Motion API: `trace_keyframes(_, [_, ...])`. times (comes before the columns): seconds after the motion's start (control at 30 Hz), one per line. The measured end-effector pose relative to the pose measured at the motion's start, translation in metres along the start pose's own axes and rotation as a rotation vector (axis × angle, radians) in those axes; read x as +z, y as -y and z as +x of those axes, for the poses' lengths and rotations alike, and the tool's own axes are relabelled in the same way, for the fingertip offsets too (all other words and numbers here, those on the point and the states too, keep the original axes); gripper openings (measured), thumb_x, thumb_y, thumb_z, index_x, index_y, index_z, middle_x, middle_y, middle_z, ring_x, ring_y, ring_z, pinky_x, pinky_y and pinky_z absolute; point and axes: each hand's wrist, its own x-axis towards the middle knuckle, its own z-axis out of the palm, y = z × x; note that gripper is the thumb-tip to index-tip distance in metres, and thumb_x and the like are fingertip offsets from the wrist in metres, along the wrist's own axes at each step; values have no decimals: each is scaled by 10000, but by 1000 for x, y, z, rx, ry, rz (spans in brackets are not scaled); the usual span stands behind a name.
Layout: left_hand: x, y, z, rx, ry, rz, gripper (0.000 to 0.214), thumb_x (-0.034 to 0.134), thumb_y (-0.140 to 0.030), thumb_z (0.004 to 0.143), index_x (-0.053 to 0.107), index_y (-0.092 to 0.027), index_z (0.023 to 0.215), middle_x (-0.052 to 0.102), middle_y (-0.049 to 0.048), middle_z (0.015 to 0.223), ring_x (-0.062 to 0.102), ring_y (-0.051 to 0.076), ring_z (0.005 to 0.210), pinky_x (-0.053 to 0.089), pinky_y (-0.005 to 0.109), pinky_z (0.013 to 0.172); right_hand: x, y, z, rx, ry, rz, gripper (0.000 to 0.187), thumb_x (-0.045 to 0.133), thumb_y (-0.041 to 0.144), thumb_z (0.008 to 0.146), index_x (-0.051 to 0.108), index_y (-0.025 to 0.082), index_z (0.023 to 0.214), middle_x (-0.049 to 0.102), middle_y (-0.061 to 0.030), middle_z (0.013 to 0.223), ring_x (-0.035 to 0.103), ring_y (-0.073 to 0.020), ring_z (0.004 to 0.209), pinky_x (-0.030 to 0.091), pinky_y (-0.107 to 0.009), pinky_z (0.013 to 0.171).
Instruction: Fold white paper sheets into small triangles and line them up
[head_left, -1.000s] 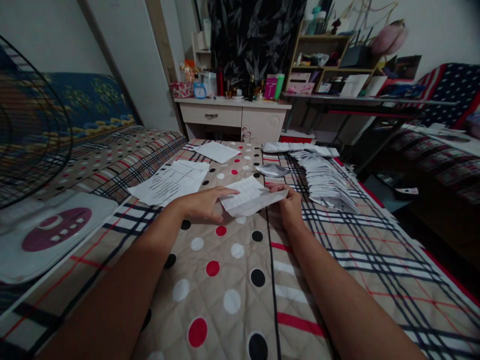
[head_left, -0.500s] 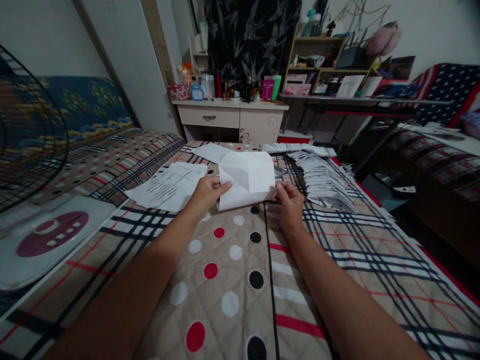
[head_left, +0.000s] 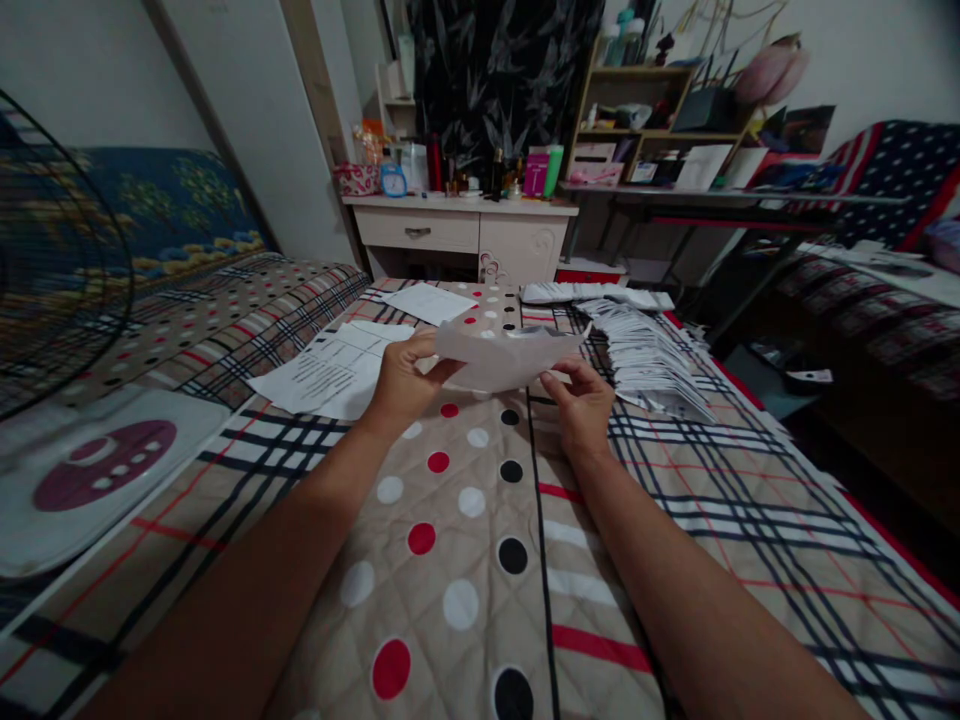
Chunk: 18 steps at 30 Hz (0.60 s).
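Observation:
A white sheet of paper (head_left: pixel 504 360) is held up over the bed between my two hands, tilted so that it shows as a shallow curved band. My left hand (head_left: pixel 409 382) grips its left end, thumb in front and fingers behind. At the lower right edge, the thumb and fingertips of my right hand (head_left: pixel 579 400) are closed on the paper. Printed sheets (head_left: pixel 337 370) lie on the bedspread just beyond my left hand. A further sheet (head_left: pixel 429 302) rests farther back. Right of my right hand is a fanned stack of folded papers (head_left: pixel 649 360).
Another row of folded papers (head_left: pixel 596 294) lies behind the stack. The bedspread (head_left: pixel 457 520) is dotted and plaid. At left are a fan (head_left: pixel 60 250) and a white plastic package (head_left: pixel 112 470). A dresser (head_left: pixel 457 235) stands beyond the bed, with a shelf desk to its right.
The paper has tipped from facing me to nearly edge-on, its right corner rising toward the stack. My left hand has turned and risen slightly; my right hand has barely moved.

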Motion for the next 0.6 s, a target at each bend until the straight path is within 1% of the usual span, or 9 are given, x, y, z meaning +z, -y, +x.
trace_keyframes(0.03, [0,0,-1,29,3,34,133,759,-243,709,767,-177,825,766,61,940,699,232,936,544,382,892,0,0,0,12,15,-4,170,757,287,684,682,214,818,680,-50,1033,641,-218,993,555,-326,781])
trace_keyframes(0.1, [1,3,-4,39,-1,92,154,777,-258,700,759,-169,824,762,67,929,700,236,914,550,386,871,0,1,-1,43,70,-19,221,754,278,685,699,217,889,683,-60,1082,640,-227,1019,559,-344,813])
trace_keyframes(0.2, [2,3,-7,45,-51,154,154,779,-290,713,741,-177,811,760,60,900,701,222,864,561,376,832,1,6,-2,47,142,-34,284,748,274,697,708,235,975,676,-62,1144,630,-240,1065,565,-361,829])
trace_keyframes(0.27, [0,-2,-6,126,-89,143,93,720,-288,782,722,-197,763,758,45,875,697,203,874,553,373,865,2,11,-3,-4,158,-54,260,740,277,717,717,250,974,672,-60,1148,619,-246,1095,566,-360,822])
trace_keyframes(0.37, [-4,-12,-5,267,-90,102,195,636,-288,857,688,-222,681,758,29,859,681,201,960,510,406,965,4,19,-4,-84,158,-110,196,712,285,760,732,260,953,673,-67,1131,607,-248,1124,561,-355,820])
trace_keyframes(0.43, [-6,-12,-6,284,-52,117,207,644,-295,852,673,-224,659,758,32,889,660,214,1023,490,419,989,5,19,-5,-91,150,-139,158,695,285,780,738,258,930,669,-69,1128,608,-243,1118,561,-359,817])
trace_keyframes(0.5, [-7,-5,-9,274,14,164,211,654,-280,840,657,-220,638,754,39,890,646,218,1034,489,410,968,5,14,-4,-69,157,-164,136,698,276,774,741,247,900,663,-71,1125,614,-239,1099,563,-362,805])
trace_keyframes(0.6, [-7,14,-14,274,186,254,155,644,-233,823,665,-212,671,743,48,883,643,215,967,494,389,898,1,0,-2,-16,211,-234,177,742,259,717,750,235,892,656,-81,1122,620,-245,1078,563,-381,822])
